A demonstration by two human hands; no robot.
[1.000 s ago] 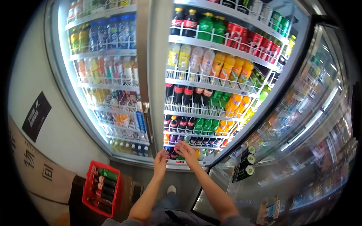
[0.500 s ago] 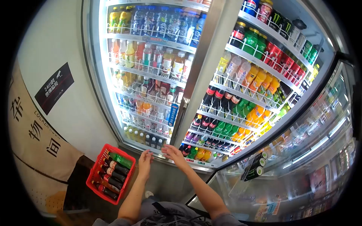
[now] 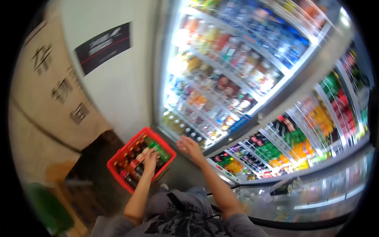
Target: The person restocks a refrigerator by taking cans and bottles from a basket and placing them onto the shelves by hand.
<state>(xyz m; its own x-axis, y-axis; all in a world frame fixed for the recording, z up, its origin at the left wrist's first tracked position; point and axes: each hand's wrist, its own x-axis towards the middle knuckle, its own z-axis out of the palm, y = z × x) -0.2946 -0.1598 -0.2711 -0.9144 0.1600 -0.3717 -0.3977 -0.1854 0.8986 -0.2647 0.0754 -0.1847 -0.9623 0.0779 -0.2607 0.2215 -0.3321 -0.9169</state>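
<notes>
A red plastic basket [image 3: 118,178] stands on the floor to my left, holding several dark cola bottles [image 3: 136,169] and a green soda bottle [image 3: 154,147], all lying on their sides. My left hand [image 3: 150,159] is over the basket, its fingers apart and lowered onto the bottles near the green one. Whether it touches a bottle is blurred. To the right of the basket, my right hand [image 3: 190,147] hovers with loosely spread fingers and nothing in it, in front of the fridge's lower edge.
A lit drinks fridge [image 3: 225,75] with shelves of bottles fills the middle. On its right, another section [image 3: 292,142] holds colas, green and orange sodas. An opened glass door [image 3: 316,201] reaches across the lower right. A cloth curtain [image 3: 51,91] hangs at left beside a wall sign [image 3: 103,47].
My view has turned left and tilted. The left hand has moved from the air beside the basket to over its bottles. My right hand has stayed raised near the fridge.
</notes>
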